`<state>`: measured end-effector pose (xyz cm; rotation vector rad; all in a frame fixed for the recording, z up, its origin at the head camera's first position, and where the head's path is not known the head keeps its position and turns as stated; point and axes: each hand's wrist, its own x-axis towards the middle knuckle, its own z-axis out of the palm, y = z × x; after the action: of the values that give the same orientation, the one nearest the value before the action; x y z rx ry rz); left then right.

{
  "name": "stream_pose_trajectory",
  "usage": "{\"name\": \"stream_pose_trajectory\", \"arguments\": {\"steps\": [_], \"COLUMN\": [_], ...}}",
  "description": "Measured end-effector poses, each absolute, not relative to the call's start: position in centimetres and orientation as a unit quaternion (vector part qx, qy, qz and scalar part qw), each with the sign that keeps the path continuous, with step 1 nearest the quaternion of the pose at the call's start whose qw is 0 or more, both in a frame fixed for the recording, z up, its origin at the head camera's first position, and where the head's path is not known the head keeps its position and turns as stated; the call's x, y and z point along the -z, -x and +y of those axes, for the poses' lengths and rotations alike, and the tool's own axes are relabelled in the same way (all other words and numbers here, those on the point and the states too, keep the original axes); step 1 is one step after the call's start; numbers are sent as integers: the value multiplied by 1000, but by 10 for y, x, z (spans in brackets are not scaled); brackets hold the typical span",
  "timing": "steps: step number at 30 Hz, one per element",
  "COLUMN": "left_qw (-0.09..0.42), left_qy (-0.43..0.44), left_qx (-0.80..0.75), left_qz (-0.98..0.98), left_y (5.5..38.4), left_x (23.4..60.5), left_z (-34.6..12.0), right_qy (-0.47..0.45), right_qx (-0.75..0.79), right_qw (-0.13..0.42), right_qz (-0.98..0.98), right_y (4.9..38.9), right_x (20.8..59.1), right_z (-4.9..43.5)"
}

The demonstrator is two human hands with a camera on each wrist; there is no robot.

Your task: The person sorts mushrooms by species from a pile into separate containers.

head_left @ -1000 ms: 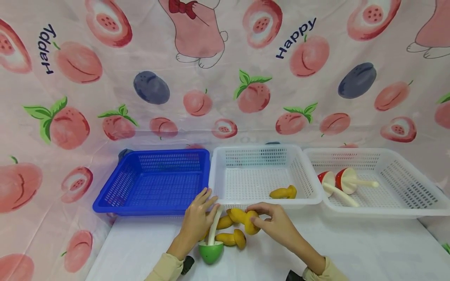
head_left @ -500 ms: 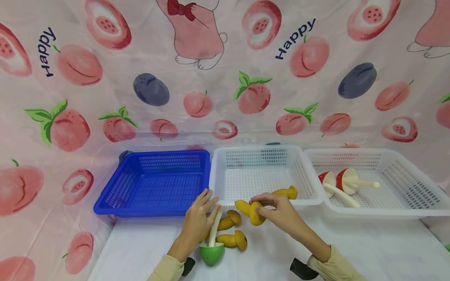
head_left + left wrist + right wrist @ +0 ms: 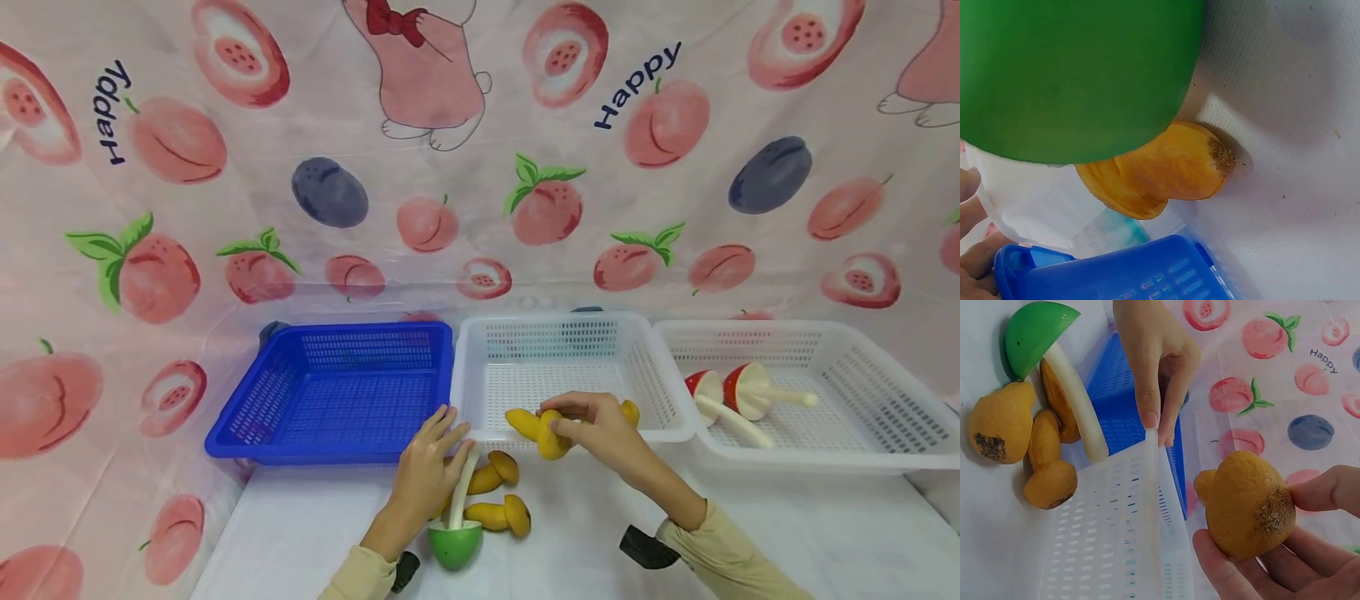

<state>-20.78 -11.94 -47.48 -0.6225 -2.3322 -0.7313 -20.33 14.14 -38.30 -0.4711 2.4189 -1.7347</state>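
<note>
Nearest, green-capped mushroom (image 3: 455,546) sat on counter (image 3: 577,533), stem leaning toward middle white basket (image 3: 652,435); loose yellow mushrooms (image 3: 495,515) lay just beside. Left hand (image 3: 429,468) pinched basket's front rim between thumb and fingers. Right hand (image 3: 606,427) gripped held yellow mushroom (image 3: 553,442) by cap, thumb opposite fingers, raised near same rim. Beyond, another yellow mushroom (image 3: 630,412) showed partly behind right hand.

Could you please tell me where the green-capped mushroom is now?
In the head view, the green-capped mushroom is left of centre, beside the left hand and a yellow mushroom.
</note>
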Motion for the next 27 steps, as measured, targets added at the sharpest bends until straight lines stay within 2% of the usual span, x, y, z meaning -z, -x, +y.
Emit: {"name": "stream_pose_trajectory", "arguments": {"steps": [27], "left_qw": [306], "left_qy": [232], "left_qx": [275], "left_qz": [-882], "left_y": [208], "left_x": [473], "left_z": [-119], "right_qy": [85], "right_qx": [567], "right_qw": [76], "right_qz": [815], "right_y": [249], "right_x": [388], "right_z": [145]}}
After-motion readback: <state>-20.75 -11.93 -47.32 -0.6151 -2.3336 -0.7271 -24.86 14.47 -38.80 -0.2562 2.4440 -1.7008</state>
